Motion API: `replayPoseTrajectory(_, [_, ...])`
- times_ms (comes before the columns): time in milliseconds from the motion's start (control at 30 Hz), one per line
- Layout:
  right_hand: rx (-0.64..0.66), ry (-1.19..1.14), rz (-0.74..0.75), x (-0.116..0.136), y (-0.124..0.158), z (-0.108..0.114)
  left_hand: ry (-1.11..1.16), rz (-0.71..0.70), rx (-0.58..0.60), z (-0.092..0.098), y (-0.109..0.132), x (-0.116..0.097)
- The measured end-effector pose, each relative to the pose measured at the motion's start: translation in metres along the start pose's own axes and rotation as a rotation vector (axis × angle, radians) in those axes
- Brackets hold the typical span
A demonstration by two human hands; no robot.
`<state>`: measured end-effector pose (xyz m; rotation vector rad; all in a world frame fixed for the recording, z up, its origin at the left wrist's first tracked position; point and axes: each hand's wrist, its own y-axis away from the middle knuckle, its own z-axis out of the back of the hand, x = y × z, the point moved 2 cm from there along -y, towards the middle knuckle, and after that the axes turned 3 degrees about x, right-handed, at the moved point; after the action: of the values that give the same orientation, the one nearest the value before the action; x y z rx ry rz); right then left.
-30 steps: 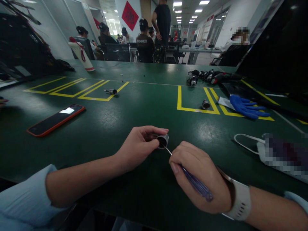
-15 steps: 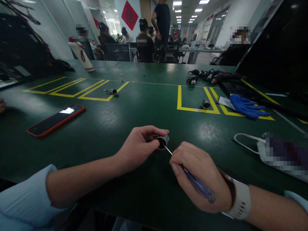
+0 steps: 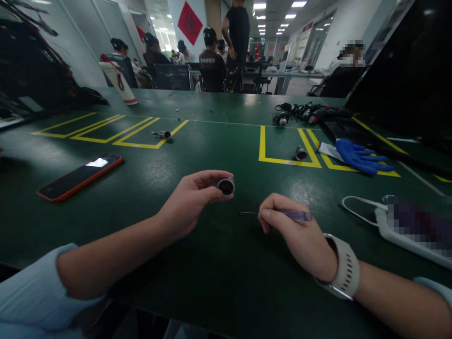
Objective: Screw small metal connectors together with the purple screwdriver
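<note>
A gap separates the open-rimmed metal cylinder (image 3: 227,187) from the purple-handled tool (image 3: 295,215)

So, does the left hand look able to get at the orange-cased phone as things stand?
Probably yes: nothing visible stands between the left hand and the orange-cased phone. That hand grips a cylindrical metal shell, though, which would likely need setting down first.

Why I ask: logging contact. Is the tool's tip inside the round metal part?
No, the tool's tip shows apart from the round metal part that the left hand holds.
</note>
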<state>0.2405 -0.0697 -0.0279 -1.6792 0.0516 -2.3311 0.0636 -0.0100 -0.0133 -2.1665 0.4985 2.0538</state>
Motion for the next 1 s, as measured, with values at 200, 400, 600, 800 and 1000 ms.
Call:
replayPoseTrajectory(200, [0.025, -0.02, -0.053, -0.009, -0.007, -0.003, 0.043, 0.048, -0.025, 0.001, -0.002, 0.0])
replayPoseTrajectory(400, [0.056, -0.005, -0.038, -0.009, -0.005, -0.005, 0.031, 0.04, -0.006, 0.0, -0.002, 0.003])
replayPoseTrajectory(600, [0.084, 0.07, -0.075, -0.001, -0.006, 0.004, -0.007, 0.051, 0.002, 0.0, -0.001, 0.002])
replayPoseTrajectory(800, [0.112, -0.047, -0.178, -0.005, -0.008, 0.006, -0.078, 0.03, 0.041, 0.0, 0.0, 0.001])
replayPoseTrajectory(1000, [0.002, -0.287, 0.044, -0.014, -0.002, 0.004, -0.107, 0.01, 0.069, 0.001, -0.001, 0.003])
